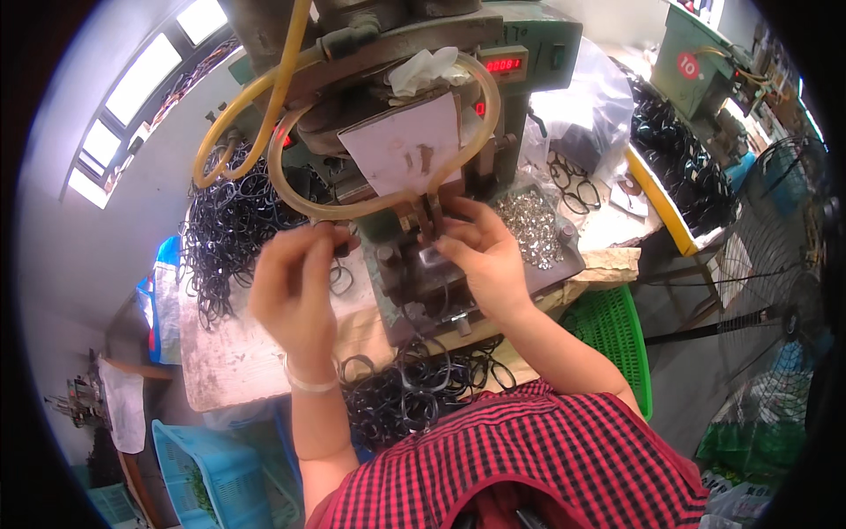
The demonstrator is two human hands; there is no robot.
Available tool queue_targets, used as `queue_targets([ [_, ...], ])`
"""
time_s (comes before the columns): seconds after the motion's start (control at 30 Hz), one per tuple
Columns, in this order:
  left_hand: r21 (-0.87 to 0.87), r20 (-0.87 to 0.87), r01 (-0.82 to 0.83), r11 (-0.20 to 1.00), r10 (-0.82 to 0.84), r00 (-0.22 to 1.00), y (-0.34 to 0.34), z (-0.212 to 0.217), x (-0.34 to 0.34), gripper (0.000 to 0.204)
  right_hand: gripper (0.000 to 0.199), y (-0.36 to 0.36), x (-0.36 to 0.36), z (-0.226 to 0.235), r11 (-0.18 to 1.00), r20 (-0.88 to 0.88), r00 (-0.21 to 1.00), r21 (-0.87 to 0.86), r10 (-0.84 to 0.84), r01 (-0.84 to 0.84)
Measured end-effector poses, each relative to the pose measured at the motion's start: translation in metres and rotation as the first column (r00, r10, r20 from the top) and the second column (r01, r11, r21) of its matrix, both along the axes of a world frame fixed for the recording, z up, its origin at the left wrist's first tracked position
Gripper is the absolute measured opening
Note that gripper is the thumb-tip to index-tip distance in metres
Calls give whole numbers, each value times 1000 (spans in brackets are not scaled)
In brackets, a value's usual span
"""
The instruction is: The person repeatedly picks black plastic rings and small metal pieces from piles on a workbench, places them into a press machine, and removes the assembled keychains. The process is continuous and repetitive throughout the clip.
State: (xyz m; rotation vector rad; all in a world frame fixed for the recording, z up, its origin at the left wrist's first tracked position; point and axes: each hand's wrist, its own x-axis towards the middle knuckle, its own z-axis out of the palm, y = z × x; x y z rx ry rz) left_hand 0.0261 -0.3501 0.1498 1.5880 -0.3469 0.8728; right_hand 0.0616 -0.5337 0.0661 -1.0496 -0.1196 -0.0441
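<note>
My left hand, smeared by motion, is left of the press with fingertips pinched at a small dark piece I cannot make out. Just below those fingers shows a thin round eyeglass rim; whether they hold it I cannot tell. My right hand is at the press, thumb and forefinger closed together beside its upright metal tooling. What lies between them is hidden. A yellowish hose loops above both hands. In front of me lies a heap of dark eyeglass frames.
A bigger pile of dark frames covers the table's left. Small shiny metal parts fill a tray on the right. Farther right stand a yellow-edged box, a green basket and a caged fan. A blue crate sits lower left.
</note>
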Motion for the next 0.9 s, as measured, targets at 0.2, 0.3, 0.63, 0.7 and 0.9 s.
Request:
queue_targets([
  [0.2,70,1,-13,997,13,1000,-3,2,-10,7,52,4,-15,20,994,30,998,-89,-58,61],
  [0.3,109,-7,73,991,-73,997,-8,-1,-32,10,47,-9,-27,21,925,222,970,-339,-96,169],
  [0.63,324,-341,334,885,-220,914,-33,-13,-30,29,38,-50,-84,39,833,416,884,-550,214,58],
  [0.7,336,-280,293,895,-202,939,-32,-12,-35,28,40,-51,-86,43,826,453,864,-558,221,81],
  [0.9,594,76,55,803,-124,989,-29,-6,-57,27,60,-47,-90,51,888,370,906,-459,204,-13],
])
